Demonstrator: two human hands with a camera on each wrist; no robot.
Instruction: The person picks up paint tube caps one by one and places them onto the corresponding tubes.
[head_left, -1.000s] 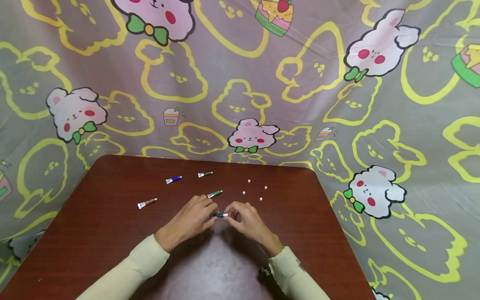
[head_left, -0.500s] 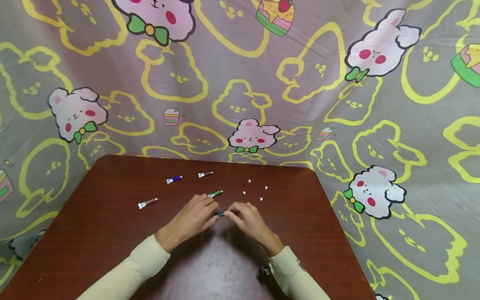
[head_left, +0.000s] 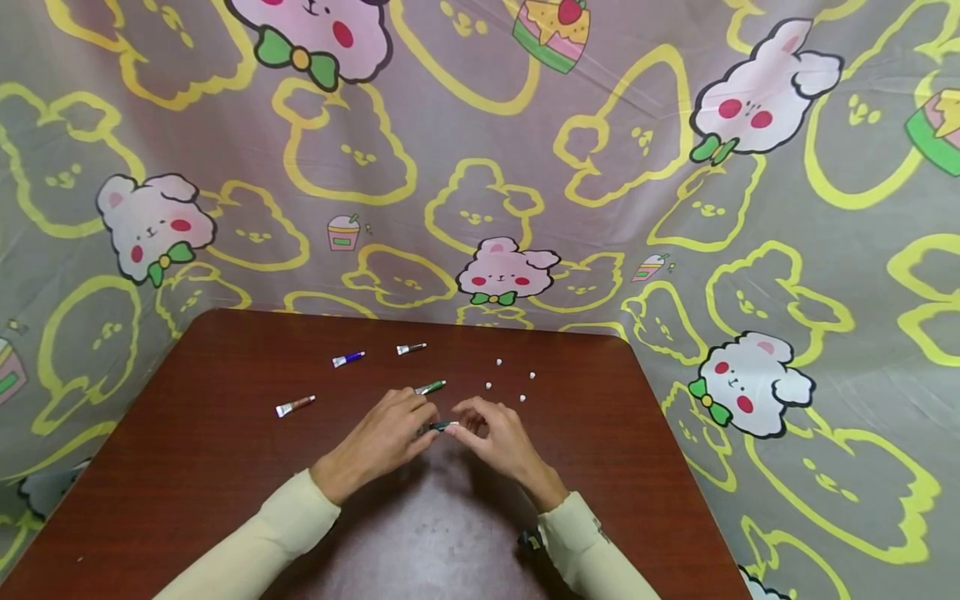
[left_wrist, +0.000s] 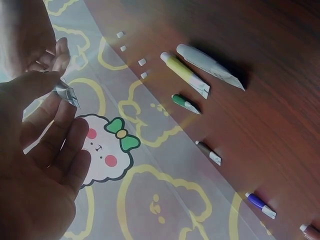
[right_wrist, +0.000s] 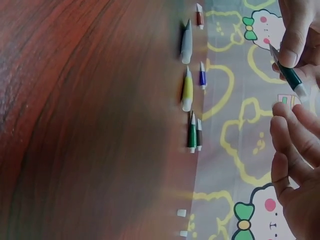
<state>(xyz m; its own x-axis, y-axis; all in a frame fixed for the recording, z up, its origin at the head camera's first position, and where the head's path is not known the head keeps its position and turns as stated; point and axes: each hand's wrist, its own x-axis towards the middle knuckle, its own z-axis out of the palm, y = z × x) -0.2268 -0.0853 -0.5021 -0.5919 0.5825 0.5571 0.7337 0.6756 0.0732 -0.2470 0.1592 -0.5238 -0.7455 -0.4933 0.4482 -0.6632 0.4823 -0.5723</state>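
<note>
Between thumb and fingers my left hand [head_left: 390,425] pinches a small dark green paint tube [right_wrist: 291,76] by its body, the white cap pointing toward my right hand. The tube's flat silver end [left_wrist: 68,95] shows in the left wrist view. Around the cap, my right hand [head_left: 501,437] has its fingers spread and gently bent; in the right wrist view the fingertips [right_wrist: 280,109] sit just apart from the cap. A green tube [head_left: 432,387] lies just beyond the left hand. Yellow [left_wrist: 182,70] and white [left_wrist: 207,62] tubes are hidden by that hand in the head view.
On the brown table [head_left: 187,467] lie a brown tube [head_left: 296,406], a blue tube [head_left: 348,359] and a black tube [head_left: 411,348]. Several small white cap-like pieces [head_left: 522,398] are at the right. A patterned curtain [head_left: 375,150] hangs behind the table.
Half a second ago the right fingertips covered the tube's white cap. Now they have spread apart and the cap shows again. The left hand keeps its hold in the same place.
</note>
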